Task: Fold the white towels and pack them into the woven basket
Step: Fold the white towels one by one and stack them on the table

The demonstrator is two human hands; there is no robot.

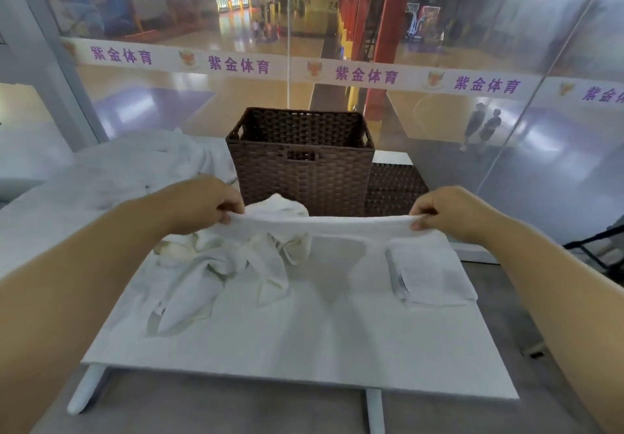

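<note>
Two bare forearms reach up from the frame's lower corners. Left hand and right hand, held well apart, each pinch one end of a white towel stretched taut at centre frame above a white table. A folded towel lies on the table at right, crumpled towels at left. A dark woven basket stands just behind, upper centre.
</note>
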